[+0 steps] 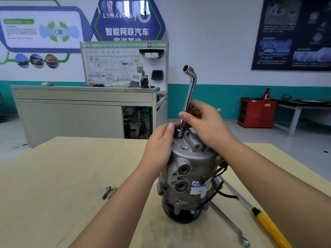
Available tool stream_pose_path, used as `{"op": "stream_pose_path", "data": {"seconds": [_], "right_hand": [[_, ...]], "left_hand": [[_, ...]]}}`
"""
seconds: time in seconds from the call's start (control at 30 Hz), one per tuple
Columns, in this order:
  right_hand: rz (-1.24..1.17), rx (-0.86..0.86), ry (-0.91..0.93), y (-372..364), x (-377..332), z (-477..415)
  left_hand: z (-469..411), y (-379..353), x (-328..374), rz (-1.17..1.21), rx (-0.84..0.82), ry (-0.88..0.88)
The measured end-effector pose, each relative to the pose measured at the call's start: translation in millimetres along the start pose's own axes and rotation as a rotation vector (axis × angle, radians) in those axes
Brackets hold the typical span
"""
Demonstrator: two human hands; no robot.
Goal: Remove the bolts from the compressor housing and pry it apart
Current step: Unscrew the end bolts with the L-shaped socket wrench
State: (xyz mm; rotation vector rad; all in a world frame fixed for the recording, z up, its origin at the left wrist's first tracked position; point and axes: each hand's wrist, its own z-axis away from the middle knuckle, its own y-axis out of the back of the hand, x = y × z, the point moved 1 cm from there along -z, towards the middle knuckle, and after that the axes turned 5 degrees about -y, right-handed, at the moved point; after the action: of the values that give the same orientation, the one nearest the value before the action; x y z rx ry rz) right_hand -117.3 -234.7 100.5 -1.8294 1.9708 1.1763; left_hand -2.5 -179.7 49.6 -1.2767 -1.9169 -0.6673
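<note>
A grey metal compressor housing (189,169) stands upright on the wooden table (71,176), pulley end down. A chrome L-shaped socket wrench (189,90) stands nearly vertical with its lower socket seated on a bolt at the housing's top far edge. My right hand (206,122) grips the wrench shaft low down. My left hand (159,145) wraps the upper left side of the housing, thumb touching the socket. Two removed bolts (109,192) lie on the table to the left of the housing.
A yellow-handled screwdriver (268,224) and a ring spanner (231,226) lie on the table right of the housing. Black wires (217,190) hang off its right side. Beyond the table stand a grey cabinet bench (71,111) and a red tool cart (256,111).
</note>
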Motion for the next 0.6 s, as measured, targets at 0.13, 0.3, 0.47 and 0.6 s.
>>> {"op": "stream_pose_path", "data": {"seconds": [0.13,0.3,0.47,0.6], "right_hand": [[0.053,-0.022,0.010,-2,1,-1],[0.106,-0.033,0.002,-2,-1,-1],[0.112,-0.089,-0.003,-2,-4,-1],[0.145,-0.110,0.008,0,-4,-2]], "left_hand": [[-4,5,1,0.047,-0.033,0.078],[-12,14,1,0.076,-0.172,0.133],[-24,22,5,0.034,-0.295,0.132],[-30,21,7,-0.076,-0.287,0.088]]}}
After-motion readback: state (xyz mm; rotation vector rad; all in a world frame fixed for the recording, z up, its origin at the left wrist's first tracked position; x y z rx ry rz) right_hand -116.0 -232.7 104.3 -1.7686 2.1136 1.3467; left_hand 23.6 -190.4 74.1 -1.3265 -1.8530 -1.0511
